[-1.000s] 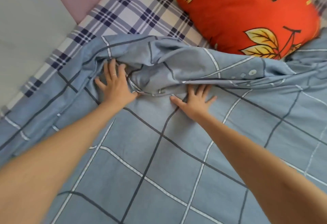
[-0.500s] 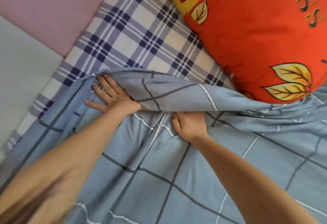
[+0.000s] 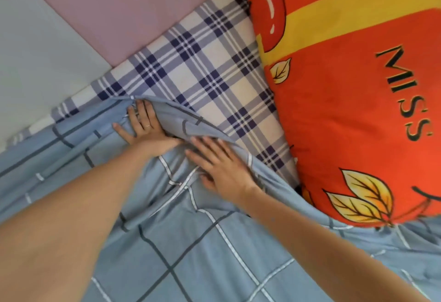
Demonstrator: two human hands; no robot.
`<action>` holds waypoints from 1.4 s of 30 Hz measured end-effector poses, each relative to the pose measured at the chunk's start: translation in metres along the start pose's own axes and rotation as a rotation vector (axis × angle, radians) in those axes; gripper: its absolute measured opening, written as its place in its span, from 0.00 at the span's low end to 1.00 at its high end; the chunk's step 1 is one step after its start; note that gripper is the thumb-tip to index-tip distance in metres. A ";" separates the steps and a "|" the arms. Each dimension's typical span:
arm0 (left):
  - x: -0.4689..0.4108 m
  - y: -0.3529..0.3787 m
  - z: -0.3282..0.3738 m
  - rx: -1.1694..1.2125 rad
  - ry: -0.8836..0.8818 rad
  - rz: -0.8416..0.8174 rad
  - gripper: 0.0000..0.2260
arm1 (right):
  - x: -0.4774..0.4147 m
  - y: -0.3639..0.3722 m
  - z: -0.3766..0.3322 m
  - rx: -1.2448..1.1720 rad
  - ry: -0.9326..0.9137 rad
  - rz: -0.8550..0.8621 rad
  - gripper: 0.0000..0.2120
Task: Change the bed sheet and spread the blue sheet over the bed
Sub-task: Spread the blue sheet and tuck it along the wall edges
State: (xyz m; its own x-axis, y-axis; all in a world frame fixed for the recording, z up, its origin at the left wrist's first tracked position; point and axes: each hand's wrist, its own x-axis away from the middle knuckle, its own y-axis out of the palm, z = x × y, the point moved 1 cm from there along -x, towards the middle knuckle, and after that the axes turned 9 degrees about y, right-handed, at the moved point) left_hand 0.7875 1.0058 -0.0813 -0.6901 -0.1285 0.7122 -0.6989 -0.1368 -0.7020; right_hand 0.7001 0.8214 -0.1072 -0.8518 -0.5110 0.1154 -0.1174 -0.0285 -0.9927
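Observation:
The blue sheet (image 3: pixel 195 249) with dark and white grid lines covers the near part of the bed. Its far edge is folded back near the bed's corner. My left hand (image 3: pixel 140 127) lies under that folded flap, fingers spread, pressing the cloth toward the corner. My right hand (image 3: pixel 219 168) rests flat on the sheet beside it, fingers apart, next to the fold. A white and navy plaid sheet (image 3: pixel 214 72) shows uncovered beyond the blue edge.
A big orange pillow (image 3: pixel 346 101) with leaves and the word MISS lies at the right, on the plaid sheet and over the blue sheet's edge. A pink wall panel (image 3: pixel 124 8) and a pale grey wall (image 3: pixel 31 67) border the bed at the far left.
Both hands have pushed the folded blue edge farther toward the bed's corner. My right hand, closed half a second ago, now lies flat with fingers apart. The view has shifted closer to the pillow.

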 end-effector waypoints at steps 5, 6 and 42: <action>-0.002 -0.001 -0.003 0.009 0.040 -0.058 0.64 | -0.041 -0.021 0.093 0.105 0.318 -0.496 0.43; -0.003 0.000 -0.004 0.002 0.039 -0.069 0.63 | -0.043 -0.023 0.087 0.067 0.325 -0.538 0.43; 0.289 -0.184 0.158 0.670 0.666 -0.139 0.23 | 0.103 -0.377 0.210 -2.098 1.651 0.514 0.15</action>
State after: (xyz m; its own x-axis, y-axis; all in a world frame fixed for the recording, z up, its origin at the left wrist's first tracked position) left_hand 0.7460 0.8385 0.2545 -0.7186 0.4882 0.4953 -0.6724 -0.6695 -0.3157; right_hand 0.7633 0.5991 0.2711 -0.3668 0.3610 0.8574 0.8040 0.5867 0.0969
